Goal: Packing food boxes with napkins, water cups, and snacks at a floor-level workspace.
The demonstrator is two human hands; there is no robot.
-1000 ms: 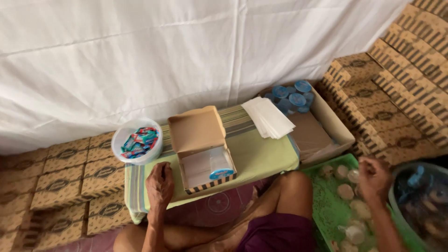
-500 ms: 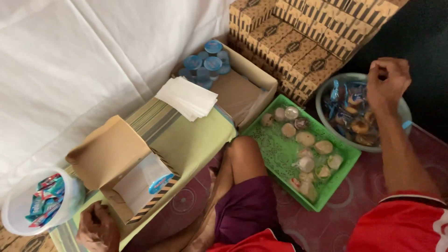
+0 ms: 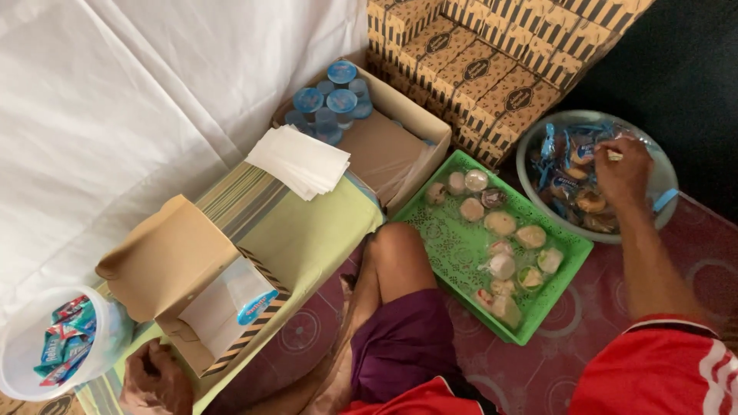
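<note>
My right hand (image 3: 624,175) reaches into a round grey bowl (image 3: 530,146) of wrapped snacks (image 3: 567,183) at the right, its fingers closed around one of the packets. My left hand (image 3: 156,379) rests curled at the bottom left on the low table (image 3: 304,230), beside an open brown snack box (image 3: 192,280) lined with white paper and holding a small cup with a blue lid. Whether the left hand holds anything is hidden.
A green tray (image 3: 438,230) of wrapped cakes lies on the floor between my knee and the bowl. A cardboard carton (image 3: 419,123) holds blue-lidded water cups (image 3: 330,100). White paper sheets (image 3: 300,160), a clear tub of sachets (image 3: 54,353) and stacked patterned boxes (image 3: 492,54) surround me.
My view has swung right and down. My right hand has moved from above the bowl down into the wrapped snacks. The left hand stays by the open box.
</note>
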